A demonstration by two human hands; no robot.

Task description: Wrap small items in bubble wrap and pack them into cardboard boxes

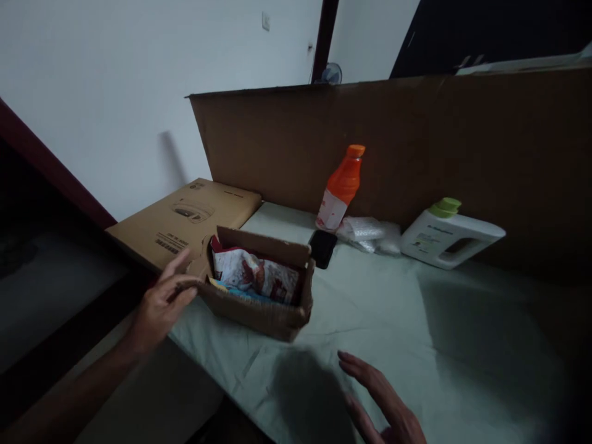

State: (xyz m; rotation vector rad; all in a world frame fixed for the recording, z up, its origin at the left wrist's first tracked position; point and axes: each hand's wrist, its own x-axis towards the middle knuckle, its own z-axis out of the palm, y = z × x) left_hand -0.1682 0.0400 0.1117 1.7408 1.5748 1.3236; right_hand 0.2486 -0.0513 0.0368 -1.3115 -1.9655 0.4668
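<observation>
A small open cardboard box (259,314) sits on the pale green cloth. Inside it lies a white and red printed packet (256,274), with a blue and yellow one (245,295) partly hidden along the near wall. At the box's left end is my left hand (161,302), its fingers apart; the fingertips reach the box's side, and whether they press on it I cannot tell. My right hand (382,401) hovers over the cloth to the right and nearer to me, fingers spread and holding nothing.
Behind the box stand an orange bottle (342,188), a dark flat object (322,248), bubble-wrapped items (370,231) and a white jug with a green cap (448,237). A large flat carton (185,216) lies at the left. A tall cardboard panel (416,135) closes off the back.
</observation>
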